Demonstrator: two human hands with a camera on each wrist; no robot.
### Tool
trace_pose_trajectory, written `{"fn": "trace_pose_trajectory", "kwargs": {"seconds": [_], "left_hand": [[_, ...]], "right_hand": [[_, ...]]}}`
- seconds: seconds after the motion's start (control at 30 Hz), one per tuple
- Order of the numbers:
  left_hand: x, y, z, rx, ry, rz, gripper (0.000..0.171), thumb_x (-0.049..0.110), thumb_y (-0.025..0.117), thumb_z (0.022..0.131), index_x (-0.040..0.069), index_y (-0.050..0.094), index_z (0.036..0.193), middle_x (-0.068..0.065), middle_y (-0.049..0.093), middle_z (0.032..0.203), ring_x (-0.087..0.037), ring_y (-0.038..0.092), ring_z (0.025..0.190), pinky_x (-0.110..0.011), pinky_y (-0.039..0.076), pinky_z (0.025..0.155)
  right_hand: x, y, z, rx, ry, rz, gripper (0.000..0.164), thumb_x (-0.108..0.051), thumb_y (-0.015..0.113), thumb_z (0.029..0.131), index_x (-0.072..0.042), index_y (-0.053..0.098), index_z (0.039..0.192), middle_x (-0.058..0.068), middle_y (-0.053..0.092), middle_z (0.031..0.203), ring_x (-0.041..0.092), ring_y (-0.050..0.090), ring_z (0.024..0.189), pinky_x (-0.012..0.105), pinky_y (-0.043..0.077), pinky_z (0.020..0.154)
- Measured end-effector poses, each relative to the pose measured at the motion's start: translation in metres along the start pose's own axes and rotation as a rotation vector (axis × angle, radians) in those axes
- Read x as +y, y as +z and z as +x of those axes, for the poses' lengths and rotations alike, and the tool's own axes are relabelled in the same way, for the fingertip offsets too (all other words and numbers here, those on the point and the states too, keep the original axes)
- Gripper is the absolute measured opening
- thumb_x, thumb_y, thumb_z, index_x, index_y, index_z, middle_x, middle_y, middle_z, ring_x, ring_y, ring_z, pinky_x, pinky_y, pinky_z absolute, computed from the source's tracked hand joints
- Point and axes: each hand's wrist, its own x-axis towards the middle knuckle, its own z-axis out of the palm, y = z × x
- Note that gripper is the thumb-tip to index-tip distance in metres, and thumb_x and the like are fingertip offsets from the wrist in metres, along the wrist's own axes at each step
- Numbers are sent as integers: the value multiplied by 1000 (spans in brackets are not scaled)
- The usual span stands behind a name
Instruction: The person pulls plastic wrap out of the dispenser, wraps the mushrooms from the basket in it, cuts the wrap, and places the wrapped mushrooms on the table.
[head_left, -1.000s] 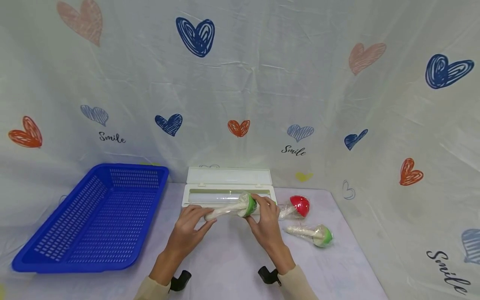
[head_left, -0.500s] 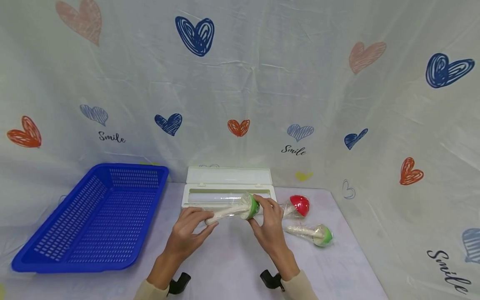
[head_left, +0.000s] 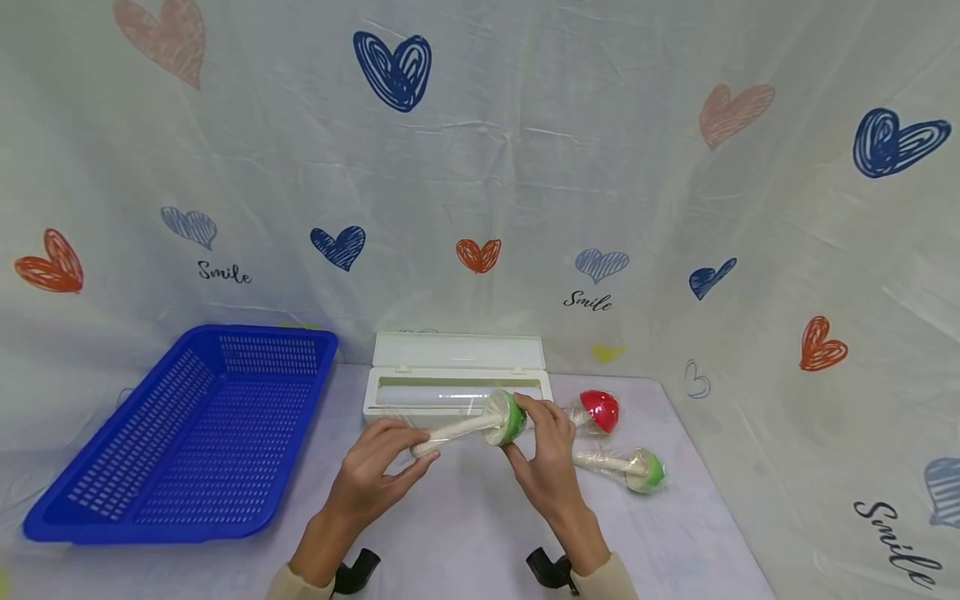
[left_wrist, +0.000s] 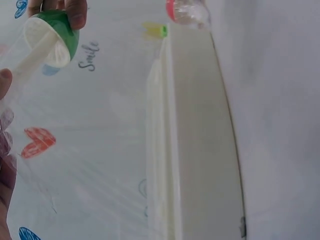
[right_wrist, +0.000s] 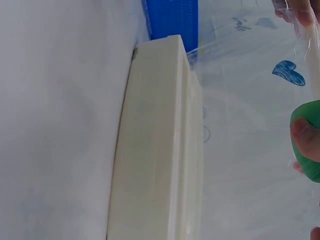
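Note:
Between both hands, above the table, is a toy shaped like a mushroom (head_left: 513,421), with a green domed cap and a white stem, loosely covered in clear film. My left hand (head_left: 369,473) pinches the stem's end between thumb and fingers. At the cap, my right hand (head_left: 551,471) grips the green dome with thumb and fingertips. The left wrist view shows the cap (left_wrist: 67,35) with its pale hollow underside. Two more film-wrapped ones lie at the right: a red-capped toy (head_left: 600,412) and a green-capped toy (head_left: 647,472).
Behind the hands stands a white cling film dispenser (head_left: 390,414), its lid (head_left: 457,352) raised, with a roll (head_left: 423,395) inside. A blue perforated basket (head_left: 277,467) sits at the left. A curtain printed with hearts (head_left: 517,183) hangs behind the table (head_left: 457,533).
Both hands keep their hold on the mushroom-shaped toy. The right hand and the cap have shifted slightly right, and the toy has turned so more of the cap's underside shows.

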Motion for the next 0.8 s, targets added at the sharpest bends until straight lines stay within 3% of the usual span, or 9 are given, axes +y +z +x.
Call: {"fn": "trace_pose_trajectory", "kwargs": {"seconds": [0.3, 0.8], "left_hand": [[5, -4, 10, 12, 53, -20, 26, 22, 73, 97, -3, 76, 94, -11, 76, 88, -26, 67, 77, -28, 58, 70], [11, -9, 24, 93, 157, -80, 23, 15, 77, 94, -7, 77, 88, -17, 76, 84, -28, 69, 73, -29, 59, 71]], "right_hand": [[-4, -11, 1, 23, -46, 29, 77, 4, 94, 63, 2, 60, 132, 14, 65, 128, 34, 52, 116, 36, 30, 96], [-16, -25, 10, 71, -122, 81, 78, 9, 93, 59, 6, 60, 130, 17, 65, 127, 36, 53, 115, 30, 30, 111]]}}
